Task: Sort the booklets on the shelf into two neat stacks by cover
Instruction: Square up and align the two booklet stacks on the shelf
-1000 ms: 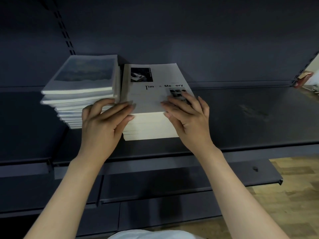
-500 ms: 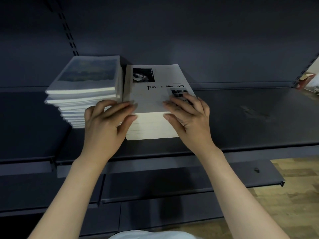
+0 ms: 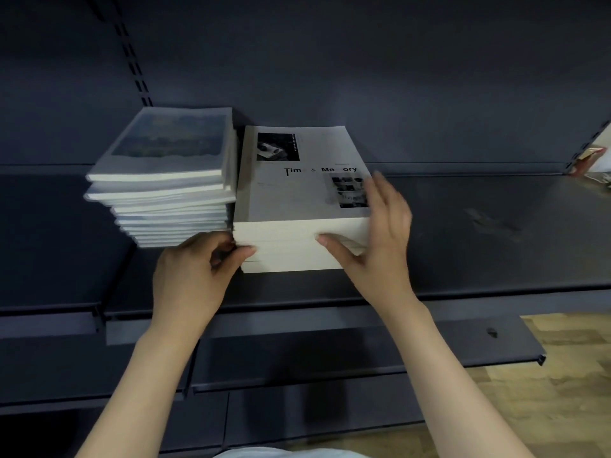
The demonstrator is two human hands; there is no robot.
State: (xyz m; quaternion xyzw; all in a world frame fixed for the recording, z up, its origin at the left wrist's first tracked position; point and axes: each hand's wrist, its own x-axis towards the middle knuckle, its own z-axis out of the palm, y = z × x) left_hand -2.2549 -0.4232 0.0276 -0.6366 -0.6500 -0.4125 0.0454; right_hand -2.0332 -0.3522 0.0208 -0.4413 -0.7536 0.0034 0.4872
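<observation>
Two stacks stand side by side on the dark shelf [image 3: 463,233]: the white-cover stack [image 3: 297,239] at the centre, and the blue-cover stack [image 3: 165,193] touching it at its nine o'clock, fanned and uneven. The left hand [image 3: 191,276] pinches the white stack's near left corner with curled fingers. The right hand [image 3: 380,233] grips the right side, thumb across the front edge. I'd judge they are squaring it flush.
</observation>
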